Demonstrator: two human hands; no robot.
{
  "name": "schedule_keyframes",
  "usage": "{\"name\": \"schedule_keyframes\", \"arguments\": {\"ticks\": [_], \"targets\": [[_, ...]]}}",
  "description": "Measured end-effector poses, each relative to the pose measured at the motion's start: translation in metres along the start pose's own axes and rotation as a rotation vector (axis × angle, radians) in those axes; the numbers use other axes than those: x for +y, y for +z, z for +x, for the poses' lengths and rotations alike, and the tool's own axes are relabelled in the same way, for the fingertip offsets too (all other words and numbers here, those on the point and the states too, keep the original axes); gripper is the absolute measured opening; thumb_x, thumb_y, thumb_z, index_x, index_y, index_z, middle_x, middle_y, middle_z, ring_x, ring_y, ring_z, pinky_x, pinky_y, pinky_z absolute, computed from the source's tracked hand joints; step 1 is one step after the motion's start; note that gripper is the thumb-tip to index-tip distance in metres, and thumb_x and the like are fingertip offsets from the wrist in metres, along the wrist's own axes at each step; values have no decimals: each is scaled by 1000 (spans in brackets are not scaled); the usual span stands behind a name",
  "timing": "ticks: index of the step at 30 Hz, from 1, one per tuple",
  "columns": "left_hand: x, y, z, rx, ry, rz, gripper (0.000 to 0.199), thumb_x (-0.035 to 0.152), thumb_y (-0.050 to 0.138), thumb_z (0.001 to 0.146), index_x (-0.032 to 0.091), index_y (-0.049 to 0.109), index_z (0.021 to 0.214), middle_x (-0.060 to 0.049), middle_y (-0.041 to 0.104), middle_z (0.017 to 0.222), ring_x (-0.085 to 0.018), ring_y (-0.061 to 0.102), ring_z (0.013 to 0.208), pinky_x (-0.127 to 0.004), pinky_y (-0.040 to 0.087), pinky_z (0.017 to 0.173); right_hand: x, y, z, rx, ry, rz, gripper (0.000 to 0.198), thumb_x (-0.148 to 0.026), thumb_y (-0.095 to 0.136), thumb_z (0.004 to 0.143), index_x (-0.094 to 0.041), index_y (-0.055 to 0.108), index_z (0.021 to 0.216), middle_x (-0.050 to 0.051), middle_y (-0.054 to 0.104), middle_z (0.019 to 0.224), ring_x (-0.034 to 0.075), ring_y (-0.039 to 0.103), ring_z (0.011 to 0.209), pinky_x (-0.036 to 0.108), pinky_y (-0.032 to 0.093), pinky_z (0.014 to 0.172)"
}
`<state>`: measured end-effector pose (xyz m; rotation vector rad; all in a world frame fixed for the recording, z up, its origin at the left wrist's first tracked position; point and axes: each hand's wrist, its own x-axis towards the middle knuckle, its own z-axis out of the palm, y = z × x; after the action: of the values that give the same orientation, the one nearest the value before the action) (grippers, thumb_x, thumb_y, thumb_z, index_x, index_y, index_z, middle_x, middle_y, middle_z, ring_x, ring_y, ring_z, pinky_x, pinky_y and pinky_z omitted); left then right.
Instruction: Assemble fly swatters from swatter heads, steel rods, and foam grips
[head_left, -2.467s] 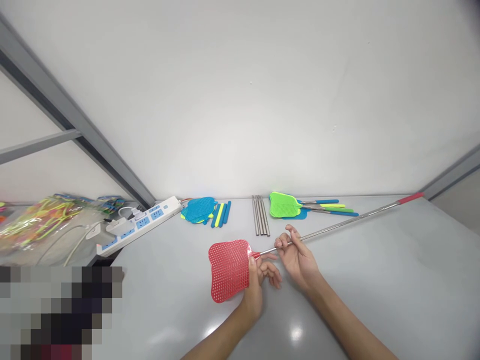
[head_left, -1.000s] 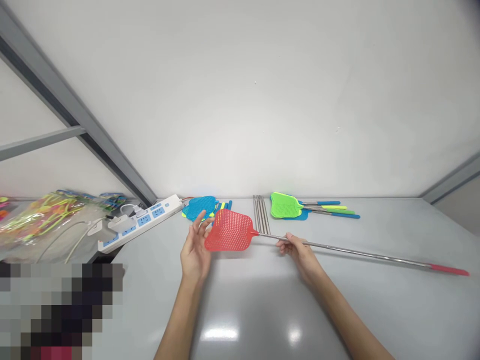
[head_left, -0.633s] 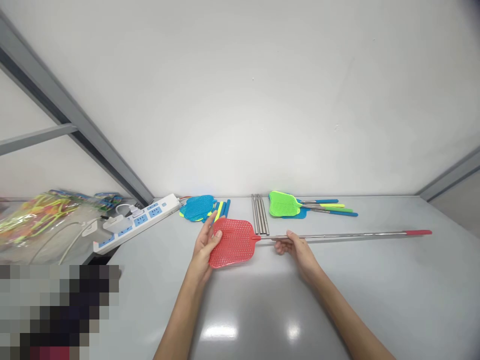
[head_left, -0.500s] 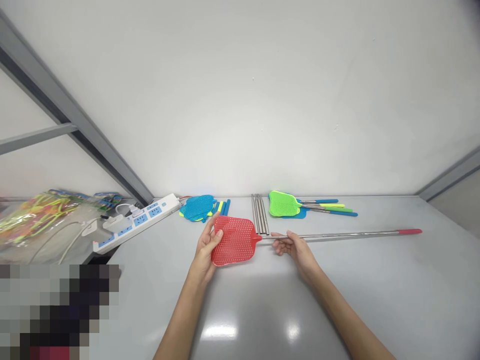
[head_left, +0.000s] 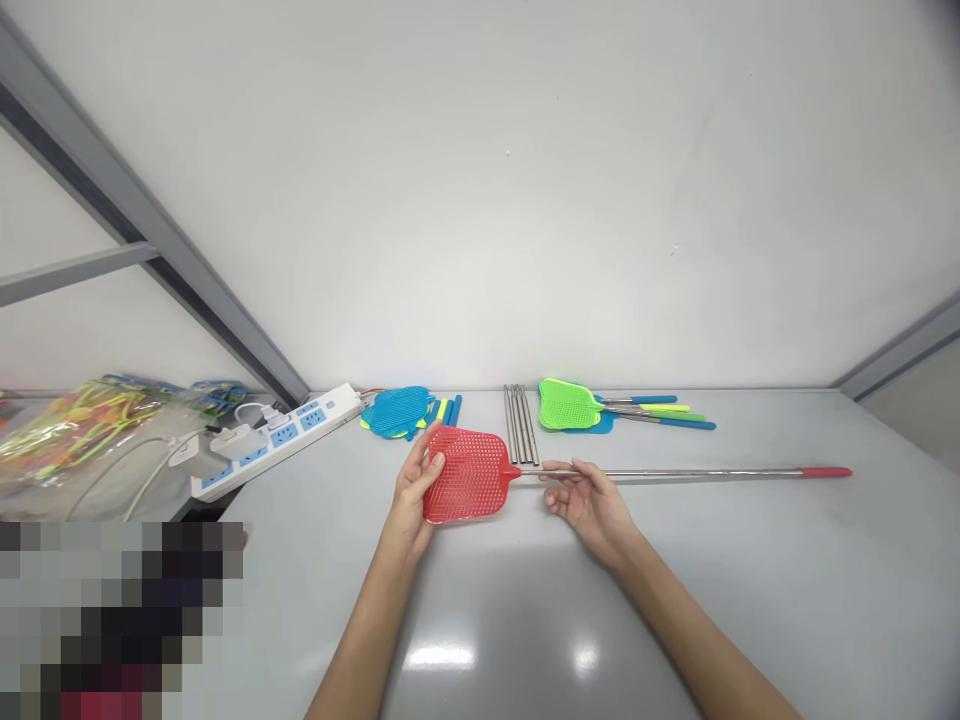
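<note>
A red fly swatter [head_left: 471, 476] with a long, extended metal rod lies sideways across my view, its red grip at the far right. My left hand [head_left: 411, 500] holds the left edge of its perforated head, thumb on top and fingers behind. With thumb and forefinger, my right hand [head_left: 592, 508] grips the rod near the head, the other fingers loosely curled below. Just behind the swatter, several bare metal rods [head_left: 521, 425] lie side by side. Blue and yellow swatter heads [head_left: 397, 412] are stacked at the back left, beside several blue and yellow grips [head_left: 448, 411].
Finished-looking swatters with a green head [head_left: 570, 404] on top lie at the back right. A white power strip [head_left: 281, 440] with plugs and cables stands to the left, near a clear plastic bag [head_left: 82, 430] of colourful items. The wall [head_left: 510, 250] closes off the table's back.
The swatter's rod and red grip have tilted slightly, the grip end now a little lower and further right. Both hands keep their hold.
</note>
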<state>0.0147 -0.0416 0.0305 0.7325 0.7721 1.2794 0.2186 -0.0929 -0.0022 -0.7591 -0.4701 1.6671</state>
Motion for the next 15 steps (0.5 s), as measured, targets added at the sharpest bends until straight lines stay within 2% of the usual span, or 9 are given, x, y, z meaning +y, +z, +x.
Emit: {"name": "schedule_keyframes", "arguments": {"ticks": [7,15], "targets": [[-2,-3,1,-32,-7,-1,44,21,60,69,23,51,112,-2,61,96,-13,57,80,-21,44,73,1,-1,1,-7,-50,-24,18,-34,47,75,-18,56,74,5,61,76,14,53,54,28,37,58],[-5,-8,3,-98,-33,-1,46,20,57,72,24,46,117,-2,60,101,-14,57,85,-22,44,74,1,-1,2,-23,-56,-19,17,-32,46,76,-18,51,69,4,60,73,14,53,56,27,35,57]]}}
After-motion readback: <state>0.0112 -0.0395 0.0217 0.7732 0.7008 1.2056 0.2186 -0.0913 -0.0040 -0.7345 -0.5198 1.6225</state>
